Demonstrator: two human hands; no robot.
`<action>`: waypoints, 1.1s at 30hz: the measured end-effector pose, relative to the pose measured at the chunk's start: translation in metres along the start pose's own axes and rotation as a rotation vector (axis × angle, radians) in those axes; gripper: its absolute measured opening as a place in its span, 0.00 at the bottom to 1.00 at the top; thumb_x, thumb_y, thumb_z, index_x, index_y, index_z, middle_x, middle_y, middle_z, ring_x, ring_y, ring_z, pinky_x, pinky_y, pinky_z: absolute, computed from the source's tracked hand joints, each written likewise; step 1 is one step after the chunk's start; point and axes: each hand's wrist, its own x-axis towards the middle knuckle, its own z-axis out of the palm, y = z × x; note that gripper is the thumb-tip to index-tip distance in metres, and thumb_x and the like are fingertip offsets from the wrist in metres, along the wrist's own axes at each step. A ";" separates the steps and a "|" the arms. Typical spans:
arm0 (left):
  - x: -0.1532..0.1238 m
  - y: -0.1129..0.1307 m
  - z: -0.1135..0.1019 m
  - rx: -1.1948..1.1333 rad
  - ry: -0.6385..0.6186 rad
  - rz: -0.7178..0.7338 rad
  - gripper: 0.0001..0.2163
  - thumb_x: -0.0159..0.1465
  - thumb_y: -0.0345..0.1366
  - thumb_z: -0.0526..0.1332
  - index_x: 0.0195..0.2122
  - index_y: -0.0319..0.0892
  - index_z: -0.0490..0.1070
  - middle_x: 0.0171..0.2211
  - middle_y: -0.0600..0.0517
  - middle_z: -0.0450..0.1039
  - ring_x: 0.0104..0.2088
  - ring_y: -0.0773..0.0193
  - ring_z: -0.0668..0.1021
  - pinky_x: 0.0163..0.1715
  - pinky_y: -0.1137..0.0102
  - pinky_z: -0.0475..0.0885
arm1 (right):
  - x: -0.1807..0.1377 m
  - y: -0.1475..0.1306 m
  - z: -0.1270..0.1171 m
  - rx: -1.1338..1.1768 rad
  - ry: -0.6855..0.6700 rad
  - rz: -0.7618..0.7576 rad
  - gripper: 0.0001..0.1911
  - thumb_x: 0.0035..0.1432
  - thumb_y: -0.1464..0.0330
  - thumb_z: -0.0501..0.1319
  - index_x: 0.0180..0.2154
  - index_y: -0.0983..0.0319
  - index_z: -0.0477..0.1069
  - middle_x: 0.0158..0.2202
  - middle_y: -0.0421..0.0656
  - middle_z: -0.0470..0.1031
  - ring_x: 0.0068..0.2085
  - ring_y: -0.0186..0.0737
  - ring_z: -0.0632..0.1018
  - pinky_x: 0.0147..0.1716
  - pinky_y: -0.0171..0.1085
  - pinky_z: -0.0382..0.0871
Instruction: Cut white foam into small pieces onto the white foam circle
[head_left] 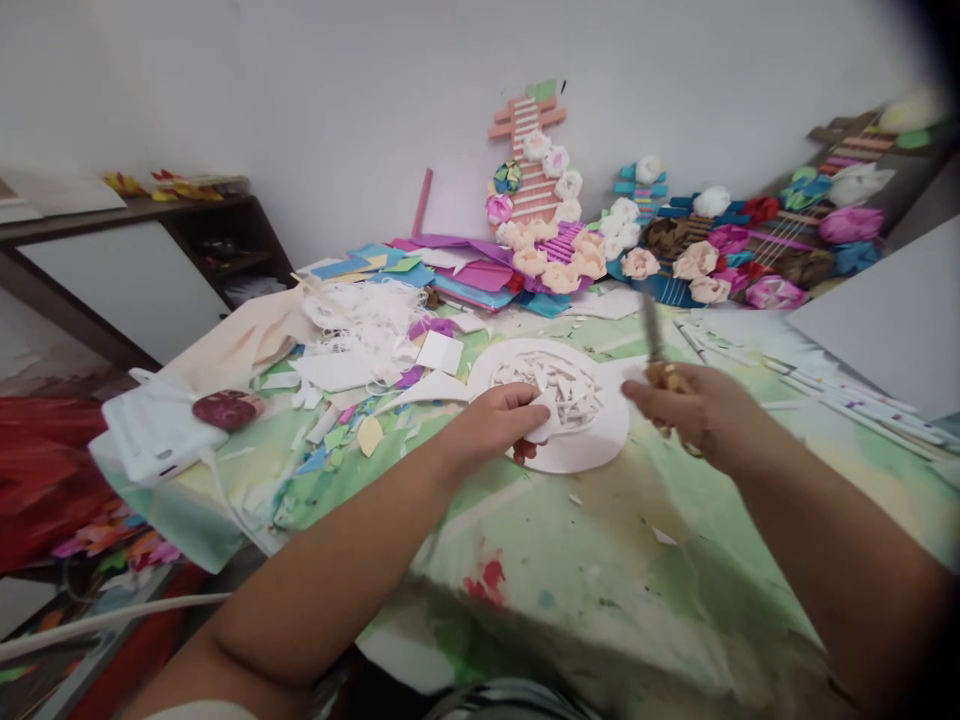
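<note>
My left hand [495, 425] pinches a small piece of white paper [541, 420] between thumb and fingers. It is above a rounded white paper shape [609, 440], which lies flat on the table. A heap of narrow white paper clippings [562, 378] fills the middle of that shape, partly hidden behind my hand. To the right, my right hand [701, 410] is closed round the gold handles of a pair of scissors [654, 330]. The blades point up and away from me and look blurred, so I cannot tell whether they are apart.
A paint-stained green cloth [540, 560] covers the table. Shredded white paper [367, 325] and coloured scraps lie left, near a white device [154, 430] with a cable. Decorated stick crafts with paper flowers [555, 190] lean on the wall. White paper rolls [862, 400] lie right.
</note>
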 end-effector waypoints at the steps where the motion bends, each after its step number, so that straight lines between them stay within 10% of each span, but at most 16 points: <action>1: 0.001 -0.001 0.001 0.010 0.020 -0.003 0.06 0.51 0.34 0.52 0.20 0.38 0.60 0.15 0.56 0.61 0.15 0.74 0.66 0.15 0.77 0.63 | 0.004 -0.004 0.005 -0.085 -0.075 -0.002 0.17 0.43 0.53 0.52 0.21 0.62 0.63 0.17 0.39 0.64 0.20 0.31 0.65 0.18 0.30 0.56; 19: 0.009 -0.012 -0.012 0.094 0.172 0.104 0.04 0.48 0.29 0.49 0.23 0.40 0.61 0.19 0.57 0.61 0.18 0.75 0.67 0.18 0.78 0.62 | 0.073 -0.065 0.028 -0.850 -0.330 -0.165 0.10 0.39 0.71 0.52 0.22 0.65 0.71 0.24 0.48 0.72 0.24 0.37 0.70 0.19 0.32 0.56; 33: 0.007 -0.013 -0.015 0.247 0.122 0.170 0.05 0.49 0.31 0.47 0.24 0.40 0.60 0.19 0.56 0.61 0.21 0.72 0.68 0.20 0.77 0.61 | 0.072 -0.068 0.026 -1.028 -0.239 -0.335 0.19 0.49 0.61 0.44 0.28 0.63 0.70 0.27 0.47 0.71 0.27 0.40 0.70 0.20 0.33 0.54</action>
